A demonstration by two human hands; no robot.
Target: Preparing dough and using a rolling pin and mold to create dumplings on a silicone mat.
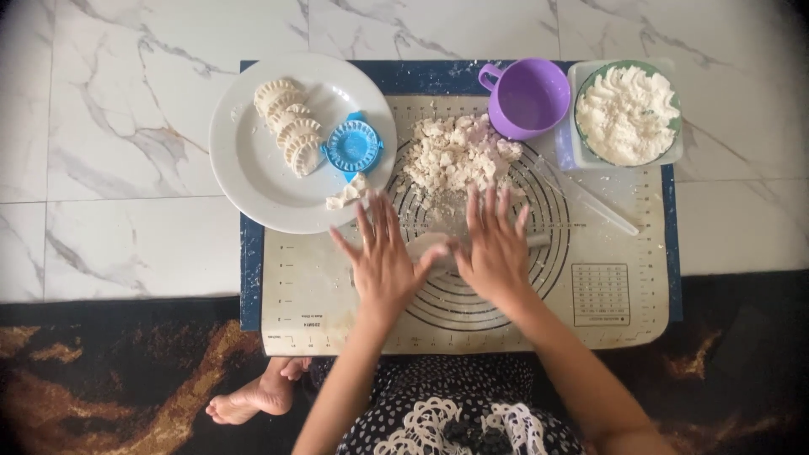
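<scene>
Rolling step in hand — a dough disc (424, 250) on the mat (320, 286), just below the crumbly dough pile (455, 156), is flattened. Left hand (383, 257) and right hand (495, 248) are spread flat, palms pressed on a rolling pin (539, 240) — nothing pinched. Next, even pressure is judged needed.

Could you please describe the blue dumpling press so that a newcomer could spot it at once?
Find the white plate at the baking mat's upper left. The dumpling press lies on its right edge, beside the folded dumplings: the only blue, round, ridged thing there.
</scene>
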